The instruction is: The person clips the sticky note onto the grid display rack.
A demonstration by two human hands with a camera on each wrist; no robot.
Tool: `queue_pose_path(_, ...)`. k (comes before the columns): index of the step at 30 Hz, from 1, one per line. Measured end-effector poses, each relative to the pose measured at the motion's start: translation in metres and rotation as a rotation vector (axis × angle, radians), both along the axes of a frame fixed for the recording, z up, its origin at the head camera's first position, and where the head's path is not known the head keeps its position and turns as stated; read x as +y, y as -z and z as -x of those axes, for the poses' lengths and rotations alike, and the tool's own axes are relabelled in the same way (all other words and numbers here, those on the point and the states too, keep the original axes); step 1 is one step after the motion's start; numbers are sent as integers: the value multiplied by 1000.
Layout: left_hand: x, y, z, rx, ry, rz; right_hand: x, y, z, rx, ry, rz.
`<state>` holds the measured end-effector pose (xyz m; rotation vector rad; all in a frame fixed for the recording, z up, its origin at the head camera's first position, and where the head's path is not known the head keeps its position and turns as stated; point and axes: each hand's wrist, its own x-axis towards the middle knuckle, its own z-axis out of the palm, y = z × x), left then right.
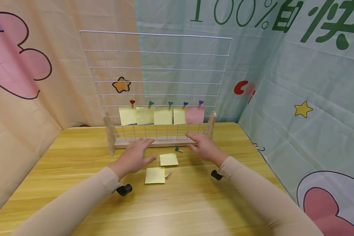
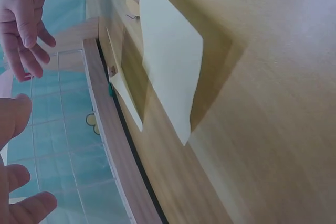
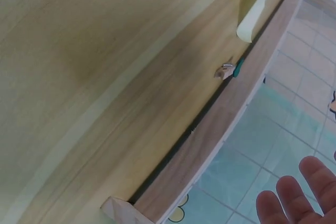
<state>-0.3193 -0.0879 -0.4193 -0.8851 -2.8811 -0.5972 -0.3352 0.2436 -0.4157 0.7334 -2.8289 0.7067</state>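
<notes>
Both hands hover in front of a white wire grid rack (image 1: pixel 159 68) on a wooden base, and neither holds anything. My left hand (image 1: pixel 134 156) has its fingers extended toward the rack's lower left. Toward its lower right reaches my right hand (image 1: pixel 206 148), fingers apart, also seen in the right wrist view as fingertips (image 3: pixel 294 198). Between the hands, two yellow sticky notes (image 1: pixel 169 159) (image 2: pixel 170 56) lie on the table with lifted edges. Beside them are a small clothespin (image 1: pixel 168 175) and another with a green heart (image 1: pixel 178 149), close to the rack's base.
Along one wire of the rack hang several yellow notes (image 1: pixel 163 116) and a pink note (image 1: pixel 195 115), held by heart-topped clothespins (image 1: pixel 132 102). The wooden table (image 1: pixel 183 203) runs back to printed curtains (image 1: pixel 283 82). Black wrist cameras (image 1: pixel 124 189) sit at the cuffs.
</notes>
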Motion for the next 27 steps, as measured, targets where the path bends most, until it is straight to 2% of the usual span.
queue_pose_path(10, -5, 11, -1, -92, -12, 33, -6, 13, 9, -94, 4, -36)
queue_pose_path(22, -11, 16, 1, -210, -16, 43, -14, 20, 22, -240, 19, -87)
queue_pose_path(27, -14, 23, 5, -239, -18, 38, -18, 24, 29, -234, 3, -157)
